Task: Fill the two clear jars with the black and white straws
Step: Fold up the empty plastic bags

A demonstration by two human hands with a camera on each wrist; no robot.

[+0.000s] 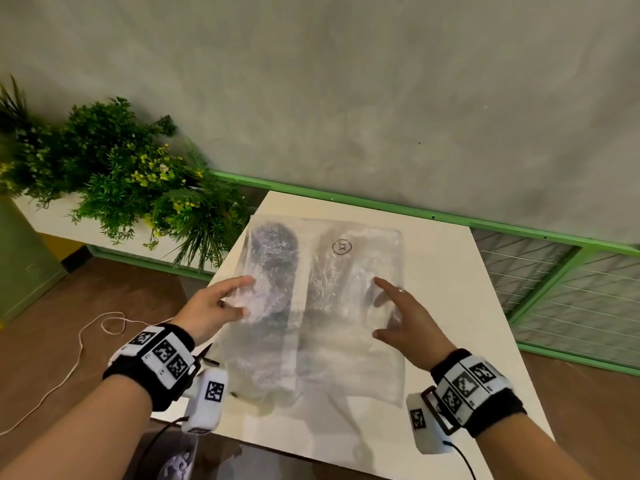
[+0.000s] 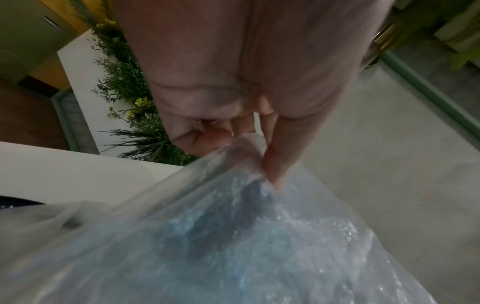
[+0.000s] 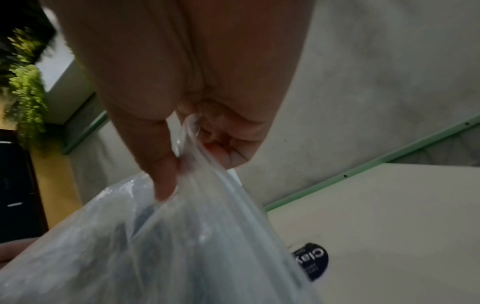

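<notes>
Where a white surface (image 1: 450, 306) meets a grey wall (image 1: 381, 81) with green trim, both hands lift a clear plastic bag (image 1: 322, 306) above it.
Plants (image 1: 131, 174) stand to the left over a wooden floor. From the head, a dark bundle and a pale bundle show inside the bag. The wrist views show each grip grasping it: left hand (image 2: 233, 82) and right hand (image 3: 182, 72) pinch its edges; a black label (image 3: 310, 261) shows only there.

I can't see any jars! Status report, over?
Left hand and right hand both pinch clear plastic bag above white table. Dark and pale bundles bagged. No jars in view.
</notes>
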